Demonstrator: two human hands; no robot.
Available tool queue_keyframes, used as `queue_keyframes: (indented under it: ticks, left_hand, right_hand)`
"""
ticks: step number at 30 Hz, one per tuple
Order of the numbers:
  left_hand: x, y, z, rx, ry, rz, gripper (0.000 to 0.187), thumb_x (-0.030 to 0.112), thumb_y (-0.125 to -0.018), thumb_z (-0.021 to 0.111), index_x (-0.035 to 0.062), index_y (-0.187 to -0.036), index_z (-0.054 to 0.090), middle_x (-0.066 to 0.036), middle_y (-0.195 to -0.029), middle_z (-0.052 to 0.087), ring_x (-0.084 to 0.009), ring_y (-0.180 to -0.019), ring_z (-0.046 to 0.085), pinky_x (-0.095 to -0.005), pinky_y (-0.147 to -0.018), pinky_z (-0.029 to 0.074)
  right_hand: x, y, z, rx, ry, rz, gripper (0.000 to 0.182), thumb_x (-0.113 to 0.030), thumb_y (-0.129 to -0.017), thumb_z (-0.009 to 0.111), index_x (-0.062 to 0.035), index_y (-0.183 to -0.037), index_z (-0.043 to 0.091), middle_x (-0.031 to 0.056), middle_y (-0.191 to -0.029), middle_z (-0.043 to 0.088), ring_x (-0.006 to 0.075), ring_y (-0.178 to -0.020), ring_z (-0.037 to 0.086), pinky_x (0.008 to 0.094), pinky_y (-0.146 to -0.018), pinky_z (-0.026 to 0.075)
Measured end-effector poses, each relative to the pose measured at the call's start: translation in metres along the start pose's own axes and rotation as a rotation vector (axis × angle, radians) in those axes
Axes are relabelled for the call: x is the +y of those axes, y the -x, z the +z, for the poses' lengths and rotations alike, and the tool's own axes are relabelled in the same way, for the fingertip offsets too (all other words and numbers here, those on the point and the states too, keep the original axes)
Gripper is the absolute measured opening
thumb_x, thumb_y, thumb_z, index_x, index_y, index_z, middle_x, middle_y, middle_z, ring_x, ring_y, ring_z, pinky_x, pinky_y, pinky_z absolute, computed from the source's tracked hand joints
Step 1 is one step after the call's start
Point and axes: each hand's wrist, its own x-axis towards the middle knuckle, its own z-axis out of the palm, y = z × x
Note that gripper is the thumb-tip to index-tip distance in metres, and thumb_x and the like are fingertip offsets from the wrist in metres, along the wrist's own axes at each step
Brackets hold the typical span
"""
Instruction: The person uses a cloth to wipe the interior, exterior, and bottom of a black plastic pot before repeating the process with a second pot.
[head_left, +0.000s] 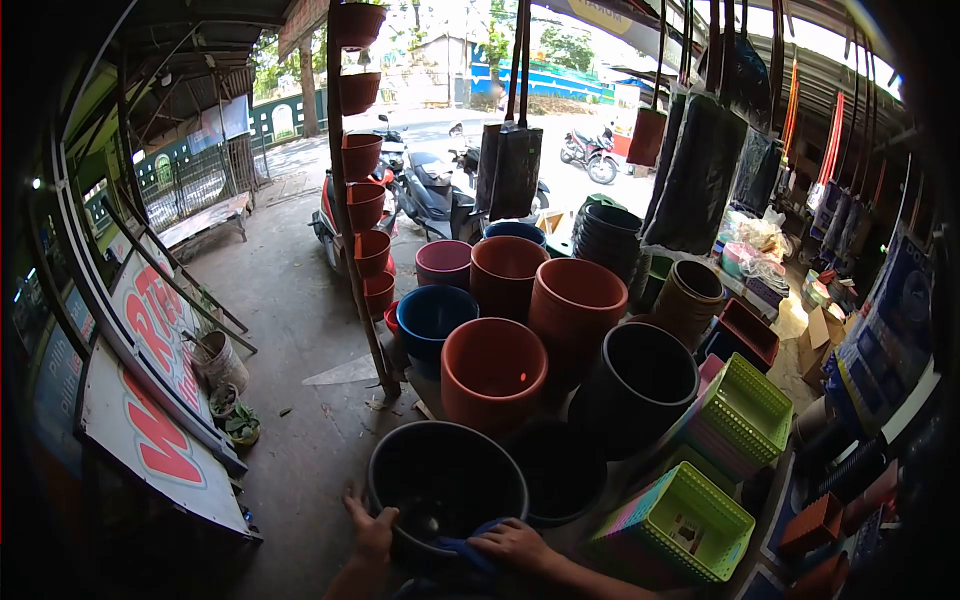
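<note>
A large black tub [450, 455] stands low in front of me, its rim tilted toward me. My left hand [371, 525] is at the tub's left side, thumb near the rim and fingers spread along the outer wall. On the near right part of the rim, my right hand [512, 543] presses a blue cloth [478, 553], with its fingers closed over it. A bright reflection shows inside the tub. Another black tub [555, 475] sits just to the right, partly in shadow.
Terracotta pots [495, 362], a blue pot [438, 318] and a tall black pot [648, 375] stand beyond the tub. Green baskets [700, 522] are at the right. A pole with hanging pots and a signboard [150, 425] stand left. Motorcycles are parked behind.
</note>
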Motion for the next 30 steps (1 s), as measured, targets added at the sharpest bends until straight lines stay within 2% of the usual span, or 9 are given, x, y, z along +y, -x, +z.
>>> queue_keyframes:
  ticks: [2,5,6,12,15,17,20,23,30]
  left_hand:
    - [0.009,0.001,-0.002,0.119,-0.312,0.407,0.049,0.000,-0.080,0.059,0.0043,-0.128,0.050,-0.017,-0.121,0.059,-0.0332,-0.103,0.062,-0.0436,-0.099,0.042]
    - [0.051,0.011,-0.013,-0.895,-0.939,0.687,0.048,0.023,-0.083,0.064,0.0068,-0.128,0.055,-0.019,-0.115,0.064,-0.0374,-0.104,0.063,-0.0499,-0.098,0.041]
    - [0.050,0.019,-0.008,-1.167,-0.936,0.523,0.048,0.029,-0.081,0.065,0.0071,-0.123,0.059,-0.018,-0.109,0.067,-0.0360,-0.101,0.065,-0.0489,-0.092,0.046]
    - [0.044,0.029,0.003,-1.064,-0.974,0.439,0.036,0.022,-0.077,0.063,0.0107,-0.111,0.064,-0.013,-0.090,0.070,-0.0343,-0.081,0.068,-0.0438,-0.067,0.054]
    - [-0.001,0.011,-0.010,-0.928,-1.025,0.245,0.040,0.030,-0.084,0.061,0.0093,-0.119,0.061,-0.021,-0.098,0.068,-0.0373,-0.093,0.066,-0.0464,-0.086,0.050]
    - [-0.013,0.004,-0.013,-0.828,-1.002,0.299,0.037,0.030,-0.084,0.063,0.0086,-0.114,0.063,-0.022,-0.092,0.067,-0.0401,-0.085,0.066,-0.0438,-0.073,0.054]
    - [-0.021,-0.008,-0.014,-0.678,-0.714,0.154,0.031,0.029,-0.086,0.061,0.0064,-0.106,0.066,-0.022,-0.092,0.068,-0.0393,-0.087,0.066,-0.0440,-0.073,0.053]
    - [-0.018,-0.004,-0.008,-0.635,-0.269,-0.193,0.047,0.043,-0.093,0.060,-0.0028,-0.095,0.066,-0.013,-0.082,0.070,-0.0153,-0.077,0.065,-0.0317,-0.069,0.051]
    - [0.010,-0.008,-0.004,-0.713,-0.192,-0.219,0.048,0.044,-0.097,0.055,-0.0027,-0.098,0.066,-0.002,-0.084,0.067,-0.0076,-0.077,0.058,-0.0257,-0.068,0.049]
  right_hand:
    - [0.005,-0.006,-0.019,-0.031,0.014,-0.004,0.046,-0.025,-0.082,0.059,-0.0152,-0.127,0.055,0.0044,-0.113,0.068,0.0230,-0.105,0.063,0.0388,-0.094,0.044]
    - [0.006,-0.016,-0.032,-0.096,0.058,-0.010,0.039,-0.025,-0.085,0.058,-0.0189,-0.124,0.058,0.0006,-0.113,0.068,0.0199,-0.106,0.063,0.0371,-0.093,0.044]
    - [0.007,-0.019,-0.031,-0.129,0.066,-0.018,0.039,-0.024,-0.085,0.058,-0.0190,-0.124,0.058,0.0002,-0.113,0.068,0.0194,-0.107,0.063,0.0366,-0.093,0.044]
    - [0.011,-0.028,-0.034,0.030,0.203,-0.101,0.038,-0.022,-0.086,0.055,-0.0171,-0.124,0.057,-0.0010,-0.113,0.067,0.0178,-0.105,0.063,0.0341,-0.091,0.045]
    - [0.013,-0.029,-0.042,0.183,0.195,-0.012,0.045,-0.022,-0.087,0.053,-0.0152,-0.131,0.053,0.0019,-0.120,0.064,0.0191,-0.110,0.061,0.0352,-0.094,0.044]
    - [0.005,-0.030,-0.044,0.214,0.133,0.043,0.051,-0.023,-0.087,0.052,-0.0151,-0.137,0.050,0.0040,-0.127,0.062,0.0201,-0.117,0.059,0.0370,-0.098,0.042]
    - [-0.023,-0.034,-0.032,0.158,0.224,0.022,0.061,-0.026,-0.087,0.047,-0.0126,-0.145,0.040,0.0073,-0.154,0.034,0.0224,-0.144,0.030,0.0437,-0.114,0.024]
    - [-0.049,-0.038,-0.012,-0.122,0.264,-0.024,0.062,-0.023,-0.088,0.045,-0.0118,-0.148,0.034,0.0076,-0.159,0.024,0.0188,-0.148,0.019,0.0436,-0.118,0.015]
    - [-0.039,-0.057,-0.025,-0.042,0.211,-0.063,0.072,-0.035,-0.081,0.057,-0.0177,-0.147,0.036,0.0065,-0.157,0.028,0.0227,-0.148,0.019,0.0479,-0.117,0.018]
